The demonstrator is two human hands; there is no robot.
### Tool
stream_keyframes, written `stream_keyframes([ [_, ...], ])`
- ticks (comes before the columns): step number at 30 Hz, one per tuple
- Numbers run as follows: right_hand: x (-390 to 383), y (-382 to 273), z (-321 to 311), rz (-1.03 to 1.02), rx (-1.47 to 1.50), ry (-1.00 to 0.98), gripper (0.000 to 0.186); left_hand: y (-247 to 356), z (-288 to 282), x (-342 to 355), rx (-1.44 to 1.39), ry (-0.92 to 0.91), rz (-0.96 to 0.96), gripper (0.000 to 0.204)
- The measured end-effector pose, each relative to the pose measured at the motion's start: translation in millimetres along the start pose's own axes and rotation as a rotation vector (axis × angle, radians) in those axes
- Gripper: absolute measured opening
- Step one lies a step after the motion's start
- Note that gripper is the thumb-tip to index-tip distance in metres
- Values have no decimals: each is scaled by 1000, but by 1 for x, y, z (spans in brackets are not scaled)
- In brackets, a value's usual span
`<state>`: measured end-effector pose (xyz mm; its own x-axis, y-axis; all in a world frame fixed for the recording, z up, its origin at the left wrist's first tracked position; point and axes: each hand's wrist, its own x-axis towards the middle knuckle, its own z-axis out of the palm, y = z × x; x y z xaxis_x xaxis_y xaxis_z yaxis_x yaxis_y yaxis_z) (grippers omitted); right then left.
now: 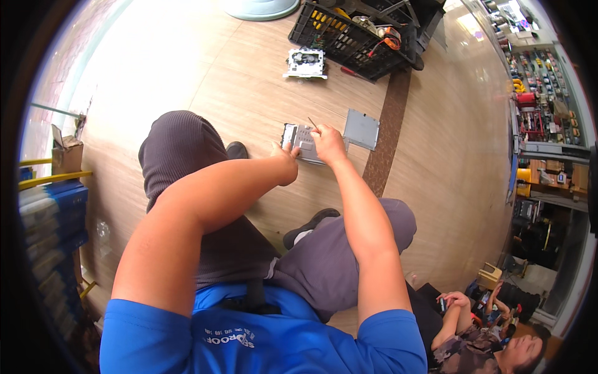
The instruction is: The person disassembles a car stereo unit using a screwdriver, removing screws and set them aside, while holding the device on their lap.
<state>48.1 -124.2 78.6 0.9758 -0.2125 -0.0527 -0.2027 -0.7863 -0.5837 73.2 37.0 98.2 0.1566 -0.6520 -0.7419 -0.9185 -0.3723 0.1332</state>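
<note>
Bracing a flat grey metal device (301, 141) on the floor, the left hand (285, 158) presses it; the right hand (328, 144), above it, grasps a thin screwdriver (312, 123).

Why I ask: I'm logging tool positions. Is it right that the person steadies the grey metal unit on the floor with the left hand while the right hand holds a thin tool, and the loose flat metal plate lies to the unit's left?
Not quite. The head view shows the flat metal plate to the right of the grey metal unit, not left. The rest holds: left hand steadies it, right hand holds the thin tool.

A repair shop or small hardware store, wall shelves (541, 93) crowded with small packaged goods, black crate (349, 37) of tools and cables on tiled floor (249, 81), dismantled metal chassis (306, 62), stacked blue boxes (53, 218)
</note>
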Motion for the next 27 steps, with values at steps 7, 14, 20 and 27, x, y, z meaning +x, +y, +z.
stream_keyframes([
  [7,16,4,25,38,-68,-90,20,10,-13,12,0,-123,-81,65],
  [14,18,15,28,36,-164,-83,19,24,-11,55,5,-195,-117,78],
  [20,25,-4,40,-27,-202,-105,17,17,23,84,155,-230,-191,80],
  [27,29,-12,39,-16,-281,-147,17,12,-3,52,-47,-227,-154,81],
])
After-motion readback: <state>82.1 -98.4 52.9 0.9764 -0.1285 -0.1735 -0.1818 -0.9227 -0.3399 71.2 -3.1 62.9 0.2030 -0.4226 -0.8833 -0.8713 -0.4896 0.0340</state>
